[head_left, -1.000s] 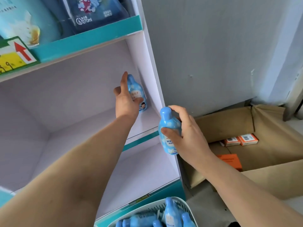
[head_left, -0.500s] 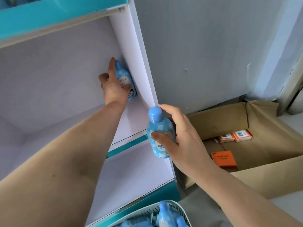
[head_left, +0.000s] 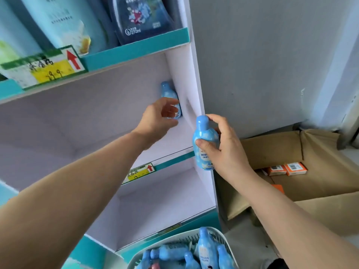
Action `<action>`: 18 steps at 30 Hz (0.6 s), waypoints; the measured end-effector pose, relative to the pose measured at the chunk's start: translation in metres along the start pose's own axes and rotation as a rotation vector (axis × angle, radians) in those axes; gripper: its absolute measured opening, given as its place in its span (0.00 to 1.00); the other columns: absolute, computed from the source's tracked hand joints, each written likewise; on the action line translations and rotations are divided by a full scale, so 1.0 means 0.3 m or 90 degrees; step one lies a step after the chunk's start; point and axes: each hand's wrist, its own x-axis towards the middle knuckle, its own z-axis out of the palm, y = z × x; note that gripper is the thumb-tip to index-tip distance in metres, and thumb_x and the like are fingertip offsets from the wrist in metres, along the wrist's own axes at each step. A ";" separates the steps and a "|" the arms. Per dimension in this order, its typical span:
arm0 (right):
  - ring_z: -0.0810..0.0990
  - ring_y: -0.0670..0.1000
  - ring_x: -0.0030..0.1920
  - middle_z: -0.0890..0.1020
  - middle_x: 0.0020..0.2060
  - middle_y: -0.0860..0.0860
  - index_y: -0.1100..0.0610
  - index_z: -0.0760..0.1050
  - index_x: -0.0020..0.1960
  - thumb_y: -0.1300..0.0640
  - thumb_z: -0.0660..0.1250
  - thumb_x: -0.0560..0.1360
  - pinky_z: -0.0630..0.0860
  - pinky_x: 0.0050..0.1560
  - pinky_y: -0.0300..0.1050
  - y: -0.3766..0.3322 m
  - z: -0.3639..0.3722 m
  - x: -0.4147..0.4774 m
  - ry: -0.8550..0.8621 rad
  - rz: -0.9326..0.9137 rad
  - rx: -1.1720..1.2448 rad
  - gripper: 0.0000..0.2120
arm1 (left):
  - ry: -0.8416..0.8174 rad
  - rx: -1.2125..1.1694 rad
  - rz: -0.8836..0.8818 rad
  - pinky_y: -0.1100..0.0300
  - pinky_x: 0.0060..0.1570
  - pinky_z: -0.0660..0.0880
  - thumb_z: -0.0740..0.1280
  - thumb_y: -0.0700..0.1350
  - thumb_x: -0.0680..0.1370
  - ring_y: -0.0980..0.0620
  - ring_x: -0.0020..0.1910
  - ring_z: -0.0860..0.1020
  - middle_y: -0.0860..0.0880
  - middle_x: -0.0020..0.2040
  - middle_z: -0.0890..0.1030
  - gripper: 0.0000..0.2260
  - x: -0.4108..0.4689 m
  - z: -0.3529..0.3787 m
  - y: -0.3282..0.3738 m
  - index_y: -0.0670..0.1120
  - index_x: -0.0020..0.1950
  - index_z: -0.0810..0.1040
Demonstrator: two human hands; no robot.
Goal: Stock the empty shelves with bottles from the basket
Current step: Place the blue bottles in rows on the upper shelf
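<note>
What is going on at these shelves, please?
A person is stocking blue bottles. The left hand is at a bottle standing in the back right corner of the middle shelf; whether it grips it is unclear. The right hand holds a second bottle by the shelf's front edge. More wait in the basket below.

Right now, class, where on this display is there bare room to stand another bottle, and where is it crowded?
Free: the middle shelf left of the shelved bottle and left hand; the lower shelf under the price tag. Crowded: the middle shelf's back right corner, the top shelf packed with pouches, the basket of bottles.
</note>
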 end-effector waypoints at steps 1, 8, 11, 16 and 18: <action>0.75 0.51 0.53 0.73 0.56 0.50 0.40 0.65 0.65 0.52 0.69 0.74 0.76 0.53 0.54 -0.021 0.005 -0.004 0.009 0.003 0.003 0.23 | -0.087 -0.004 -0.007 0.60 0.56 0.76 0.71 0.30 0.71 0.51 0.53 0.78 0.49 0.51 0.79 0.22 -0.042 -0.020 0.026 0.49 0.60 0.75; 0.75 0.52 0.52 0.72 0.56 0.52 0.42 0.65 0.67 0.54 0.70 0.74 0.76 0.52 0.49 -0.172 0.046 -0.004 0.035 -0.004 0.023 0.25 | -0.141 0.075 0.020 0.52 0.56 0.78 0.79 0.42 0.65 0.51 0.51 0.80 0.51 0.52 0.81 0.26 -0.215 -0.013 0.115 0.48 0.61 0.76; 0.76 0.52 0.54 0.74 0.56 0.52 0.42 0.66 0.67 0.53 0.68 0.75 0.76 0.54 0.49 -0.208 0.045 0.026 0.018 -0.034 0.043 0.23 | -0.056 0.013 0.022 0.48 0.53 0.79 0.79 0.43 0.65 0.48 0.48 0.81 0.50 0.50 0.81 0.26 -0.226 -0.016 0.114 0.48 0.60 0.74; 0.72 0.56 0.61 0.75 0.60 0.54 0.52 0.70 0.68 0.54 0.61 0.79 0.71 0.58 0.51 -0.145 0.007 0.049 -0.001 -0.109 -0.258 0.17 | 0.083 0.043 -0.039 0.48 0.51 0.79 0.77 0.41 0.68 0.46 0.51 0.80 0.48 0.52 0.80 0.24 -0.181 -0.072 0.084 0.46 0.61 0.71; 0.71 0.57 0.61 0.73 0.60 0.54 0.52 0.70 0.67 0.55 0.61 0.79 0.70 0.56 0.50 -0.097 0.005 0.031 -0.050 -0.126 -0.412 0.17 | 0.108 0.063 -0.072 0.47 0.53 0.78 0.76 0.40 0.69 0.46 0.52 0.79 0.48 0.52 0.79 0.25 -0.163 -0.072 0.052 0.46 0.62 0.70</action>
